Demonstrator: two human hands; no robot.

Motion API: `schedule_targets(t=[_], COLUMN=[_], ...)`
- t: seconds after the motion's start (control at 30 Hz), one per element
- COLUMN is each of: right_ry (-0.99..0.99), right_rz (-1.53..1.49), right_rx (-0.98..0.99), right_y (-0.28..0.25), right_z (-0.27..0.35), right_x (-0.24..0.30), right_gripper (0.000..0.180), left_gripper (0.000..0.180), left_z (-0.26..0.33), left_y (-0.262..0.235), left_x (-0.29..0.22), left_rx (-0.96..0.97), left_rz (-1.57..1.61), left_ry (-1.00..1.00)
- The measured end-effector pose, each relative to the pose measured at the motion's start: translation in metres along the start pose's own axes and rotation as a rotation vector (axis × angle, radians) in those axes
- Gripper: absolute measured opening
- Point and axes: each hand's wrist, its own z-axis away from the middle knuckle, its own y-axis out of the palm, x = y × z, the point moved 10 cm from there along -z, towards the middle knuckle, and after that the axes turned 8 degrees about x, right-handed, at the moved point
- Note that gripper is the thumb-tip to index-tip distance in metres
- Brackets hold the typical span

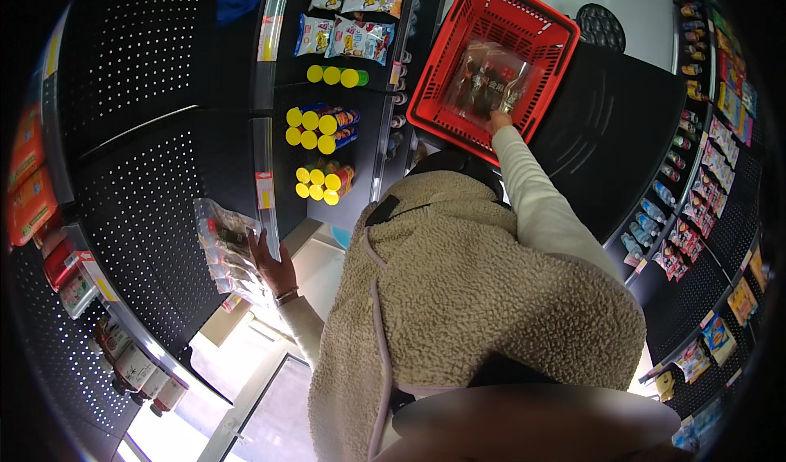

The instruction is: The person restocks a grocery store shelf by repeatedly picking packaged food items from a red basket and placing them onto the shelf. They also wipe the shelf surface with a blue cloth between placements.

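My left hand (272, 265) reaches to a low shelf and rests on a row of clear plastic packets (223, 245) with red and dark contents. My right hand (501, 120) is stretched forward into a red shopping basket (448, 67) and grips a clear plastic pack of dark bottles (487, 81) lying inside it. My fleece vest and cream sleeves fill the middle of the view.
Black perforated shelves curve round on both sides. Yellow-capped tubes (321, 130) and snack bags (352, 15) sit on the shelves ahead. Jars (135, 364) stand at lower left, and small packets (704, 175) line the right shelves. A pale floor shows below.
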Motion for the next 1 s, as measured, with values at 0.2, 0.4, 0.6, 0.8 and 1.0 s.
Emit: schedule_targets(t=[0.2, 0.4, 0.6, 0.8, 1.0], right_ry=[0.293, 0.334, 0.2, 0.297, 0.158], right_rz=[-0.676, -0.963, -1.41, -1.446, -1.562], right_rx=[0.115, 0.16, 0.194, 0.152, 0.104], right_y=[0.021, 0.034, 0.032, 0.031, 0.015], right_z=[0.035, 0.051, 0.036, 0.022, 0.017], right_x=[-0.034, -0.032, -0.018, -0.032, -0.021], right_gripper=[0.02, 0.002, 0.007, 0.016, 0.016], left_gripper=[0.05, 0.048, 0.049, 0.05, 0.053], left_z=[0.0, -0.004, -0.006, -0.001, 0.004], left_y=[0.011, 0.014, 0.018, 0.024, 0.027], left_x=[-0.02, -0.04, -0.055, -0.065, -0.072], left_rx=[0.069, 0.113, 0.166, 0.233, 0.279], left_rz=[0.014, 0.036, 0.006, 0.023, -0.008], left_ry=[0.023, 0.055, 0.093, 0.058, 0.028])
